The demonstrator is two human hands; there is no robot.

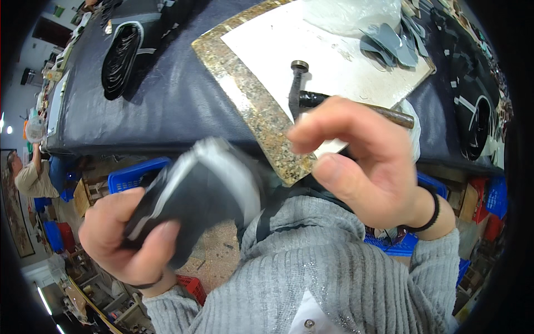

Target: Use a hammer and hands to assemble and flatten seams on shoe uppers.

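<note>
My left hand (129, 236) grips a black shoe-upper piece (208, 197) with a pale grey-white band along its curved edge. The piece is smeared by motion and hangs in front of the table edge. My right hand (364, 156) is raised, its fingers curled and a gap between thumb and forefinger. Nothing shows in that gap. Behind this hand a hammer (295, 92) lies on a white sheet (267, 36) over a speckled stone slab (239, 92). The hand hides part of the hammer's handle.
A dark-covered table (172, 106) holds a stack of black pieces (121, 61) at left and another black bundle (477, 125) at right. Grey cut pieces (389, 45) lie by a clear plastic bag (350, 16). Blue crates (130, 175) stand below. Another person (34, 175) is at far left.
</note>
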